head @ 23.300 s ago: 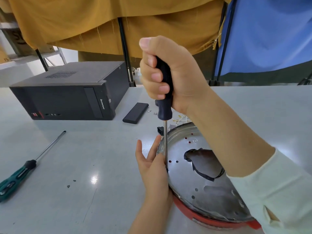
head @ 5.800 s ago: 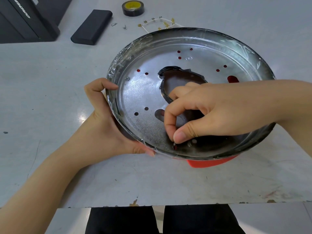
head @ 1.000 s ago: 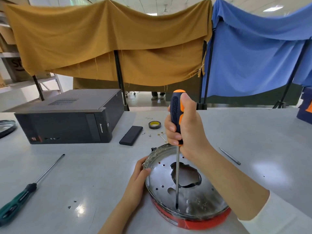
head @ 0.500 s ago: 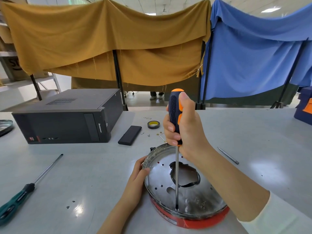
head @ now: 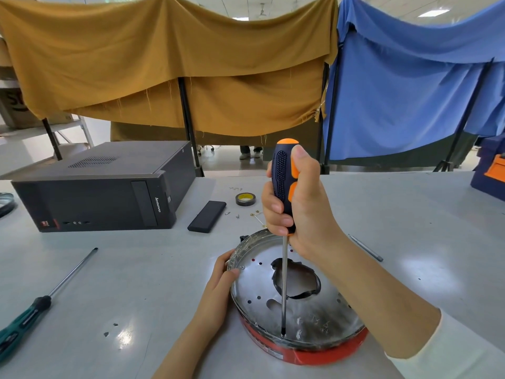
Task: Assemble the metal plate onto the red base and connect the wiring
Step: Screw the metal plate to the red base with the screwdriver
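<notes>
- Metal plate [head: 254, 291], shiny and perforated, seated on red base [head: 322, 354] at near centre of grey desk [head: 136, 269]; dark ragged opening at plate's middle.
- Right hand [head: 297, 206] wrapped tight around black-and-orange handle of screwdriver [head: 284, 187], held upright, tip set down at near rim of plate, presumably on a screw too small to make out.
- Left hand [head: 218, 294] against left rim of plate, fingers curled on its edge, steadying.
- Judged risks: tip could jump out of the screw head under a tilted shaft or too little downward push, gouging the thin plate or stabbing toward the steadying hand close by.
- Could also cross-thread or strip if plate hole and base hole sit misaligned; plate may spin or lift at far side with only one edge pinned.
- Sharp plate rim under left fingers, a likely cut if plate twists suddenly.
- Wiring step not yet done; small fasteners [head: 235, 214] loose on desk beyond plate, near black tape roll [head: 244, 199], easily scattered by a sweeping forearm.
- Also on desk: black computer case [head: 103, 192] far left, flat black block [head: 207, 220], green-handled screwdriver [head: 24, 321] near left, thin metal rod [head: 366, 248] to right.
</notes>
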